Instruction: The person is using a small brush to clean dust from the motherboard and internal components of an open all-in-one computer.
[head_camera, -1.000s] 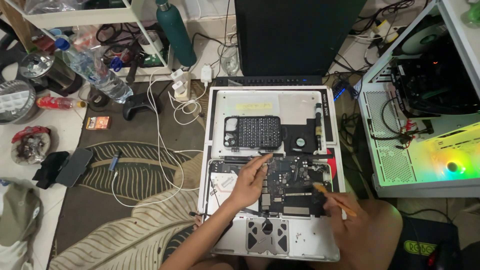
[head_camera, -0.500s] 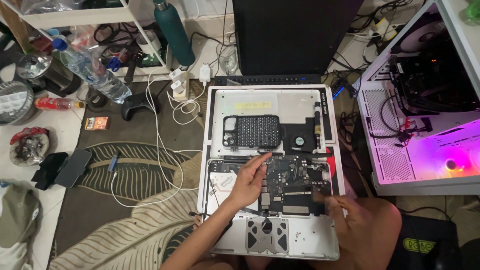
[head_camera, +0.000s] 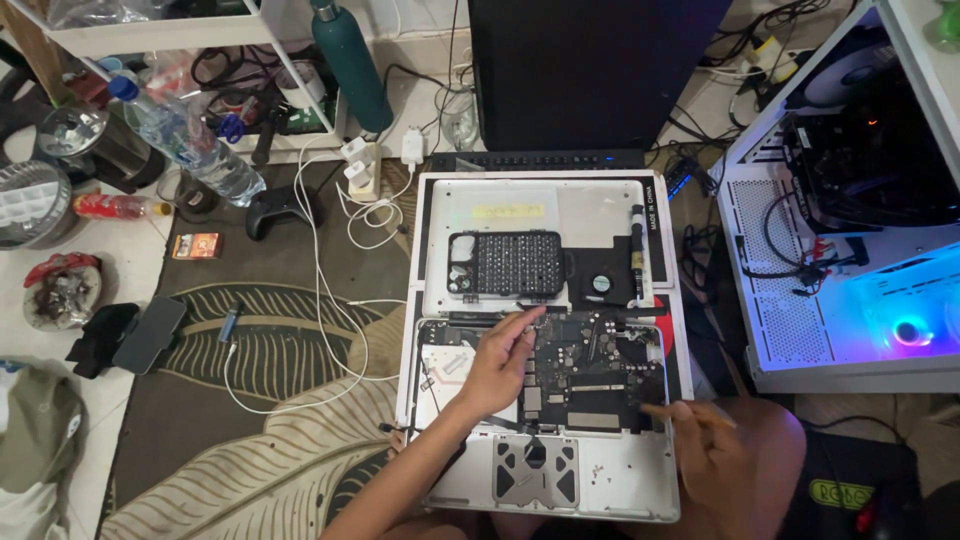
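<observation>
Your left hand flat, fingers spread, on dark logic board inside opened white laptop; right hand pinches thin tool.

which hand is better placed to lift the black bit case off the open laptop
Left, probably. The left hand rests on the logic board with fingertips just below the bit case. The right hand sits lower, by the laptop's right edge.

matt silver metal laptop shell; glossy black monitor
</observation>
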